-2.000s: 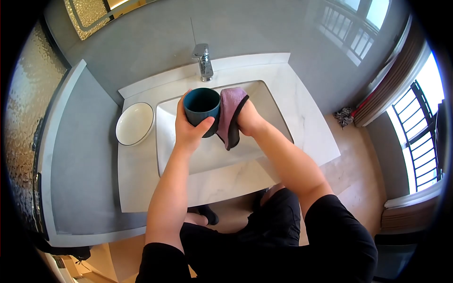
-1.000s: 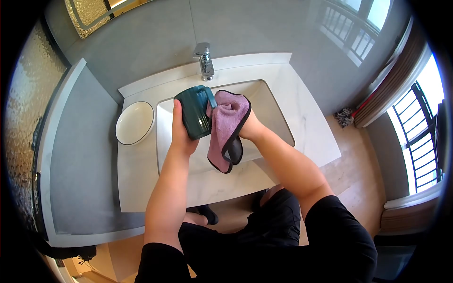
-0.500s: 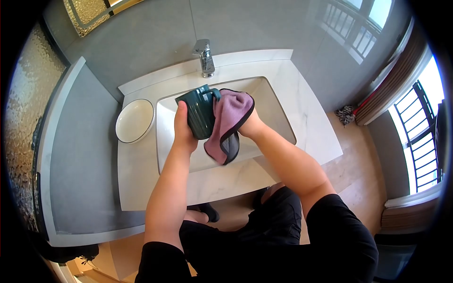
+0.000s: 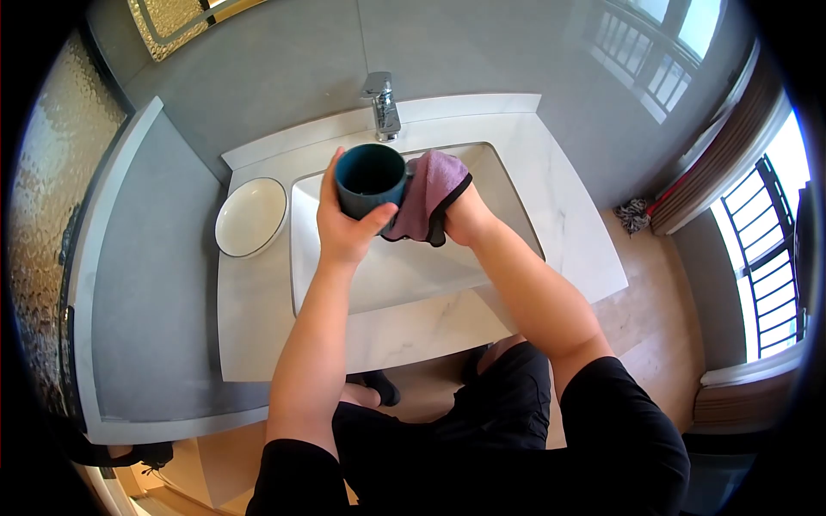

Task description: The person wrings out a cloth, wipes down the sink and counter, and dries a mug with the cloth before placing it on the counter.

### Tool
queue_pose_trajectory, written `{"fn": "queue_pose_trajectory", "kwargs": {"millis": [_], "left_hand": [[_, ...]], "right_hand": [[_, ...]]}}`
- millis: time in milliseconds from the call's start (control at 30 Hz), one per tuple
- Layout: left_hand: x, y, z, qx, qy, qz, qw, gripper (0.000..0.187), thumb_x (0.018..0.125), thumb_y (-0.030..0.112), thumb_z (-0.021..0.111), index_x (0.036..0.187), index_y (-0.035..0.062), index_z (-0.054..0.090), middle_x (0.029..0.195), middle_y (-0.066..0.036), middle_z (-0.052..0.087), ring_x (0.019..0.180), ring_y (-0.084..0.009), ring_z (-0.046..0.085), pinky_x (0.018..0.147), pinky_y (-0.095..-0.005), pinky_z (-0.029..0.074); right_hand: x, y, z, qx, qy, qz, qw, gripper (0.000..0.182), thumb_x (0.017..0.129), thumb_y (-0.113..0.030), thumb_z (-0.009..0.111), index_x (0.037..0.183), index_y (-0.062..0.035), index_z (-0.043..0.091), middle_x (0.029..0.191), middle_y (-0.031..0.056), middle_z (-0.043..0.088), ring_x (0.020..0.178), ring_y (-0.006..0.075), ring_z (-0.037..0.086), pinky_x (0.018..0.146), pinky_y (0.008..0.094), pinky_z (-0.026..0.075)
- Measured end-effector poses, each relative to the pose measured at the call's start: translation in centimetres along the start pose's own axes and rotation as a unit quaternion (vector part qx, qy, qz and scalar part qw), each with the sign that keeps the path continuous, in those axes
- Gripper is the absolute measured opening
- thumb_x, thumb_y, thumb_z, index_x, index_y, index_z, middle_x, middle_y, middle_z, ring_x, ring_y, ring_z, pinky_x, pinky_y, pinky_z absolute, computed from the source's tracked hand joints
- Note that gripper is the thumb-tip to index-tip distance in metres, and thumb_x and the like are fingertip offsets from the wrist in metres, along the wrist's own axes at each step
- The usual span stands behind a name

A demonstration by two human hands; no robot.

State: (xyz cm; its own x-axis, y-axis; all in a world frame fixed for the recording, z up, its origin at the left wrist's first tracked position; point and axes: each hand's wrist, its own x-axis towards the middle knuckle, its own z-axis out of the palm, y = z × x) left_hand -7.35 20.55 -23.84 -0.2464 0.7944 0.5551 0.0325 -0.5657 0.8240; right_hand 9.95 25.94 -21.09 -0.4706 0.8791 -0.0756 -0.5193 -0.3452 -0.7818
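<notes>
A dark teal mug [image 4: 370,203] is held above the sink, its opening facing up toward me. My left hand [image 4: 344,225] wraps round its left and near side, the thumb across the front. A purple cloth with black edging [image 4: 433,191] lies against the mug's right side, over the handle area. My right hand [image 4: 466,215] grips this cloth from the right; its fingers are mostly hidden beneath the fabric.
Below the hands is a white rectangular sink [image 4: 404,288] in a marble-patterned counter [image 4: 581,236]. A chrome faucet [image 4: 385,107] stands behind it. On the counter's left sits a white bowl with a dark rim [image 4: 250,218].
The mug has turned from lying tilted, side toward me, to opening upward. My left thumb has come round its front. The cloth has bunched up, its hanging end no longer as low.
</notes>
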Motion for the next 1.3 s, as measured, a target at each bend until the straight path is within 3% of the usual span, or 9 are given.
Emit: {"fn": "queue_pose_trajectory", "kwargs": {"millis": [167,433,733,833,900,1033,1133,1167,1300], "left_hand": [[-0.2,0.2,0.4,0.108,-0.058,0.022,0.992,0.110,0.065,0.027,0.094,0.152,0.0027,0.032,0.138,-0.011,0.055,0.127,-0.0221,0.053,0.110,-0.0356,0.039],[0.5,0.1,-0.8,0.316,0.023,0.165,0.934,0.100,0.065,0.017,0.091,0.147,-0.0002,0.036,0.138,-0.018,0.047,0.128,-0.0333,0.049,0.106,-0.0400,0.042],[0.2,0.3,0.1,0.069,0.018,-0.056,0.996,0.086,0.077,0.007,0.082,0.147,0.0025,0.032,0.135,-0.015,0.054,0.127,-0.0275,0.052,0.106,-0.0376,0.043],[-0.1,-0.5,0.4,0.118,0.036,-0.062,0.991,0.080,0.079,0.012,0.082,0.143,0.0007,0.035,0.132,-0.016,0.056,0.121,-0.0253,0.055,0.101,-0.0358,0.047],[-0.2,-1.1,0.5,0.108,0.053,-0.083,0.989,0.073,0.083,0.018,0.080,0.140,0.0001,0.038,0.129,-0.015,0.057,0.118,-0.0236,0.056,0.098,-0.0349,0.048],[0.3,-1.5,-0.7,-0.120,0.107,-0.211,0.964,0.057,0.092,0.035,0.071,0.131,0.0005,0.047,0.122,-0.011,0.059,0.109,-0.0174,0.058,0.094,-0.0339,0.050],[0.3,-1.4,-0.9,-0.168,0.109,-0.204,0.958,0.051,0.095,0.035,0.067,0.130,0.0024,0.048,0.121,-0.009,0.059,0.108,-0.0166,0.058,0.094,-0.0338,0.049],[0.2,-1.3,-1.0,-0.192,0.109,-0.202,0.954,0.048,0.097,0.035,0.065,0.129,0.0034,0.048,0.120,-0.008,0.059,0.108,-0.0162,0.059,0.094,-0.0337,0.049],[-0.3,-2.7,-1.4,-0.266,0.039,-0.160,0.950,0.053,0.102,0.041,0.053,0.140,0.0057,0.042,0.132,-0.007,0.055,0.121,-0.0184,0.053,0.104,-0.0358,0.043]], "right_hand": [[2.0,-0.1,-2.7,-0.361,-0.127,-0.175,0.907,0.019,0.070,-0.009,0.077,0.079,-0.0021,0.061,0.070,0.0044,0.053,0.059,0.0111,0.045,0.045,0.0296,0.040],[1.5,0.4,-2.7,-0.271,-0.159,-0.107,0.943,0.018,0.093,-0.016,0.064,0.105,-0.0021,0.065,0.094,0.0023,0.064,0.086,0.0132,0.062,0.078,0.0282,0.052],[0.4,-0.1,-1.4,-0.249,-0.205,-0.061,0.944,0.014,0.089,-0.011,0.066,0.100,-0.0034,0.065,0.090,0.0014,0.063,0.084,0.0112,0.057,0.078,0.0275,0.049],[0.9,0.5,-2.0,-0.366,-0.168,-0.209,0.891,0.015,0.089,-0.011,0.064,0.102,-0.0037,0.065,0.091,0.0035,0.063,0.085,0.0118,0.058,0.079,0.0268,0.049],[1.6,1.2,-1.7,-0.636,-0.030,-0.316,0.704,0.011,0.080,-0.005,0.067,0.090,-0.0018,0.061,0.089,0.0047,0.061,0.080,0.0173,0.060,0.072,0.0307,0.049],[1.0,-1.5,0.0,-0.465,-0.085,-0.188,0.861,0.011,0.077,-0.004,0.066,0.084,-0.0030,0.059,0.088,0.0109,0.059,0.081,0.0274,0.059,0.071,0.0343,0.048],[-0.5,-4.7,2.6,-0.750,-0.117,-0.362,0.541,0.014,0.084,-0.005,0.061,0.096,-0.0026,0.054,0.088,0.0065,0.048,0.089,0.0140,0.049,0.080,0.0339,0.044],[0.0,-3.7,2.0,-0.749,-0.118,-0.363,0.541,0.014,0.084,-0.005,0.061,0.096,-0.0026,0.054,0.088,0.0065,0.048,0.089,0.0140,0.049,0.080,0.0339,0.044],[0.8,0.7,-0.3,-0.382,-0.056,-0.226,0.894,0.016,0.095,-0.012,0.057,0.106,-0.0027,0.051,0.091,0.0046,0.050,0.091,0.0116,0.049,0.083,0.0308,0.046]]}}
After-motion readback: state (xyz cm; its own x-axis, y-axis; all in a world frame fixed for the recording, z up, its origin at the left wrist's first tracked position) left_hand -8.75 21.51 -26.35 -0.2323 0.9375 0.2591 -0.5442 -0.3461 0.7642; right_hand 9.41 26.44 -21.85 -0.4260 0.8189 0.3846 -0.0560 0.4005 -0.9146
